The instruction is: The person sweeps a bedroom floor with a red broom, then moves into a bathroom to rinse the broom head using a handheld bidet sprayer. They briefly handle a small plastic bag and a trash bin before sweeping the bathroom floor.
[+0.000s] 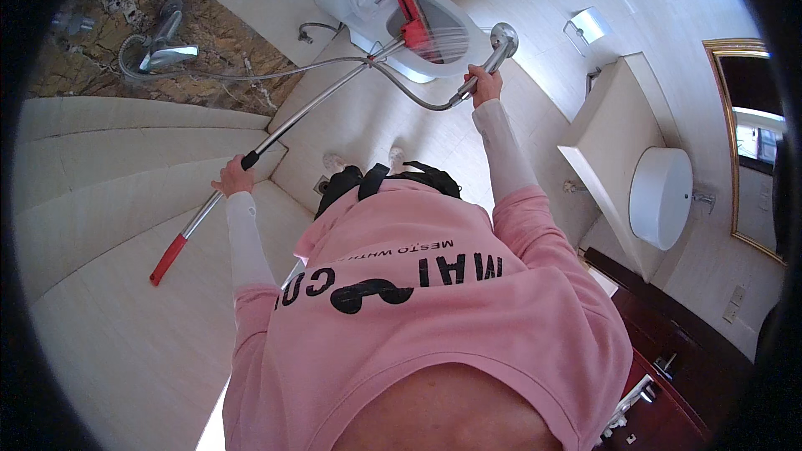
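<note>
My left hand point(235, 176) grips the metal pole point(326, 94) of a mop, close to a black sleeve on it. The pole's red end grip point(168, 260) points down to the left. At its far end, the red mop head point(415, 28) sits over the bowl of a white toilet point(452, 69), whose lid is raised. In my right hand point(485, 84) is a chrome hand shower point(503, 44). Water sprays leftward from it onto the mop head. The metal shower hose point(282, 73) crosses over the pole.
The hose runs to a chrome mixer tap point(168, 56) above a brown marble surface point(219, 44). On the right are a round white basin point(661, 197) on a counter, a gold-framed mirror point(733, 156) and a paper holder point(588, 26). A floor drain point(321, 185) lies by my feet.
</note>
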The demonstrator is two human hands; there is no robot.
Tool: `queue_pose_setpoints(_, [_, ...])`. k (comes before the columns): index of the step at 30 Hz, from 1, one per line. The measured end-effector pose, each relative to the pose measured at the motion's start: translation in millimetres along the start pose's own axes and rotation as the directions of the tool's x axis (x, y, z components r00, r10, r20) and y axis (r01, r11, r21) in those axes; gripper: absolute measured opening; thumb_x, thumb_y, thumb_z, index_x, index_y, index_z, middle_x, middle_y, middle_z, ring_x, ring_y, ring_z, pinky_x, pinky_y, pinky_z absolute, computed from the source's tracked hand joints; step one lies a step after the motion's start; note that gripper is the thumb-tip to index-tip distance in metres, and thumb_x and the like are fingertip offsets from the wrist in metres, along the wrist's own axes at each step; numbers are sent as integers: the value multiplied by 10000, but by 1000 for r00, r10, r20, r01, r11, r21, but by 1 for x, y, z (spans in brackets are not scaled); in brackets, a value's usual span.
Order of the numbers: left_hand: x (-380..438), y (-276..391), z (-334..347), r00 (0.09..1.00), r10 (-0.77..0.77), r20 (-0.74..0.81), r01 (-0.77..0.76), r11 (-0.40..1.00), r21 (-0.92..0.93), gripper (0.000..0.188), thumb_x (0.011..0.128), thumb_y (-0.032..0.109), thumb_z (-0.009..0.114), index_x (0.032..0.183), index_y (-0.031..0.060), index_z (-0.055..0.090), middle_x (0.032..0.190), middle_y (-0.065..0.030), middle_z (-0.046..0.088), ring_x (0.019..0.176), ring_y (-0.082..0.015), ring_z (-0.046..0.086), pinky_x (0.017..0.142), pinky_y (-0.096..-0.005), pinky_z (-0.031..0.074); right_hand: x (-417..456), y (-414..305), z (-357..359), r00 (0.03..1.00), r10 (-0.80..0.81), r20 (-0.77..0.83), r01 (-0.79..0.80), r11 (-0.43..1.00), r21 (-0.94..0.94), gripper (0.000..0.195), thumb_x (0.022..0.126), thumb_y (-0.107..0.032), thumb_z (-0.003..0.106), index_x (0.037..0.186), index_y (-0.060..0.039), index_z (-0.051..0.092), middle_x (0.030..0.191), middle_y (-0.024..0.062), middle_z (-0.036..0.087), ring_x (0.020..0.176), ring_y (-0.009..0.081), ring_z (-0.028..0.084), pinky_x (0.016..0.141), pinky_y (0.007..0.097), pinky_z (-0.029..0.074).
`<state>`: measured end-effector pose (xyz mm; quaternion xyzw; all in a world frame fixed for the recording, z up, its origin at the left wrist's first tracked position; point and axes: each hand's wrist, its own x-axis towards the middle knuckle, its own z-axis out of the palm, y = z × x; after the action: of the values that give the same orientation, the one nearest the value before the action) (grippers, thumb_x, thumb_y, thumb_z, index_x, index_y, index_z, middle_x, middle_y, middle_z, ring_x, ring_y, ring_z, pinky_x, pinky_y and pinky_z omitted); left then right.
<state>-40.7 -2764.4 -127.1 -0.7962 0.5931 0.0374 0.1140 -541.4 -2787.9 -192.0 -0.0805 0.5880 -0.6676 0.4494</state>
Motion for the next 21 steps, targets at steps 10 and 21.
queue_pose_setpoints(10, [-28, 3, 21, 978, 60, 202, -32, 990, -139, 226, 619, 176, 590, 842, 137, 586, 877, -88, 587, 865, -291, 543, 791, -486, 376, 21, -43, 5, 989, -139, 48, 144, 982, -122, 252, 619, -13, 617, 758, -42, 409, 606, 63, 493, 496, 172, 519, 421, 262, 407])
queue_pose_setpoints(21, [-146, 87, 8, 967, 199, 160, -138, 934, -329, 260, 618, 216, 599, 789, 29, 540, 802, -175, 548, 787, -338, 532, 690, -419, 423, 50, -101, -10, 969, -216, 116, 241, 930, -277, 215, 616, -32, 610, 743, -35, 435, 617, 61, 495, 498, 155, 513, 434, 243, 394])
